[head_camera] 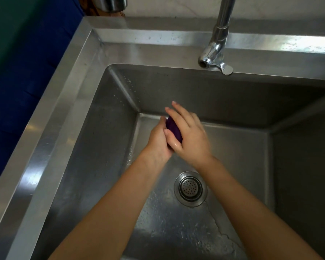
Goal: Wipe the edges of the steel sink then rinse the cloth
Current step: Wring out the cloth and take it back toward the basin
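A small dark purple cloth [174,129] is bunched between my two hands above the basin of the steel sink [68,102]. My left hand [159,141] cups it from the left, fingers curled round it. My right hand [189,136] lies over it from the right, fingers fairly straight and pressed on the cloth, thumb wet. Most of the cloth is hidden between the palms. The tap [217,53] hangs over the back edge, and I see no water running from it.
The round drain strainer [190,188] sits in the wet basin floor below my wrists. Water drops cling to the left wall and the back rim. A steel vessel [111,3] stands beyond the back left corner. Dark blue surface lies left of the sink.
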`<action>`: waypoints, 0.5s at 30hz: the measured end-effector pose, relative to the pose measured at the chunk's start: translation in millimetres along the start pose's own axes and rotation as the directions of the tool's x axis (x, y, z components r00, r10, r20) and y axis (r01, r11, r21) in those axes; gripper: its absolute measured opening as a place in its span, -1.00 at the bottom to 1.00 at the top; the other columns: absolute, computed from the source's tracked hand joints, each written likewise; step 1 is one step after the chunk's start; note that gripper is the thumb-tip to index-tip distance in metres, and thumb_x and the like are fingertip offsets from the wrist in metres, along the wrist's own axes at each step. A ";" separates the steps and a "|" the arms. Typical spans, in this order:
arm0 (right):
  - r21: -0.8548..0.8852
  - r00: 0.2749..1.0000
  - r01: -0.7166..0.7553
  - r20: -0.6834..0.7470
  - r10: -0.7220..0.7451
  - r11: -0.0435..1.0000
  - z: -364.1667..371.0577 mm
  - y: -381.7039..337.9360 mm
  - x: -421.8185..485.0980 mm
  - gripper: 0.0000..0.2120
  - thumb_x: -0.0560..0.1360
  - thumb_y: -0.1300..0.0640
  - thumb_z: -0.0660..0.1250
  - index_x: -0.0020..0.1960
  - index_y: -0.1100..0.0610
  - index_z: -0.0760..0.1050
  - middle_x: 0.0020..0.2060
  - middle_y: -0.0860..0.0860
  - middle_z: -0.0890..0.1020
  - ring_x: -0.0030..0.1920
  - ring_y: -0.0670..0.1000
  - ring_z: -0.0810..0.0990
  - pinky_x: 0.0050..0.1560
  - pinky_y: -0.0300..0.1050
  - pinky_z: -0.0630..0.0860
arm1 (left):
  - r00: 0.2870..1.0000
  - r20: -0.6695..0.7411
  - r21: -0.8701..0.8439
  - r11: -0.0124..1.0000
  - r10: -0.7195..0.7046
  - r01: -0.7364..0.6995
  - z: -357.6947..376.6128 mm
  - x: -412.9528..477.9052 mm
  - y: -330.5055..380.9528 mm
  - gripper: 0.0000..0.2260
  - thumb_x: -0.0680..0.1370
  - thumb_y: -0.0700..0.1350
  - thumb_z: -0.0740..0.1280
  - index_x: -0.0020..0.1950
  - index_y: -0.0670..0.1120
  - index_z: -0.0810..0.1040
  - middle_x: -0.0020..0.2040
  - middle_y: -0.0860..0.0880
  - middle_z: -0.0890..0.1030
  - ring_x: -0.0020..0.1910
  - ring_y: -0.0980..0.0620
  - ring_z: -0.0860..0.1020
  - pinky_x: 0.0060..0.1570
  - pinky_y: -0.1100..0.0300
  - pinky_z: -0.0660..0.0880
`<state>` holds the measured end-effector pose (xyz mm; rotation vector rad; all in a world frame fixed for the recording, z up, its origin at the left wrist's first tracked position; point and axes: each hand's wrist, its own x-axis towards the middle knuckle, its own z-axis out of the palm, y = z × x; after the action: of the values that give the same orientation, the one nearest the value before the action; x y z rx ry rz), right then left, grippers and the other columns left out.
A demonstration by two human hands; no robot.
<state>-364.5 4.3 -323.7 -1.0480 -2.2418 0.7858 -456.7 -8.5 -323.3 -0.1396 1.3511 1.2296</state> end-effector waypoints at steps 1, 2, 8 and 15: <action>-0.042 0.999 0.044 -0.027 -0.045 0.998 -1.0 0.2 2.2 -0.54 0.47 -0.06 0.18 0.29 0.14 0.45 0.24 0.12 0.53 0.11 0.18 0.50 0.17 0.05 0.46 | 0.997 -0.020 0.022 0.997 0.069 -0.069 0.8 0.7 -0.8 -0.63 0.63 0.09 0.02 0.12 -0.11 0.50 0.02 -0.13 0.59 0.07 -0.04 0.54 0.06 0.13 0.49; -0.077 0.996 0.067 -0.060 -0.071 0.995 -1.8 0.4 3.6 -0.56 0.47 -0.05 0.18 0.22 0.19 0.50 0.11 0.15 0.59 0.02 0.19 0.53 0.09 0.06 0.49 | 0.988 -0.051 0.075 0.987 0.147 -0.143 1.3 1.1 -1.9 -0.63 0.63 0.10 0.05 0.07 -0.12 0.52 0.02 -0.13 0.59 0.05 -0.04 0.55 0.09 0.11 0.48; -0.044 0.979 -0.010 -0.204 0.001 0.999 3.9 -3.9 3.4 -0.66 0.47 0.05 0.12 -0.18 0.29 0.52 -0.32 0.20 0.59 -0.33 0.20 0.57 -0.35 -0.08 0.47 | 0.831 -0.259 0.349 0.850 0.493 -0.395 -2.2 1.1 -10.7 -0.59 0.57 0.10 0.18 -0.41 -0.05 0.48 -0.37 -0.06 0.56 -0.25 -0.10 0.57 -0.10 0.00 0.52; 0.086 0.942 -0.203 -0.255 0.218 0.975 20.7 -9.6 2.2 -0.56 0.52 0.05 -0.05 -0.27 0.30 0.45 -0.49 0.25 0.55 -0.48 0.25 0.52 -0.45 -0.04 0.35 | 0.638 -0.238 0.675 0.597 0.733 -0.434 -4.4 -3.9 -10.5 -0.52 0.60 0.08 0.14 -0.52 -0.03 0.37 -0.46 -0.02 0.51 -0.25 -0.18 0.57 -0.20 0.06 0.45</action>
<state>-384.4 -4.6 -330.8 -1.2978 -1.8939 0.7457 -451.0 -18.2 -327.4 0.5282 2.3166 1.3271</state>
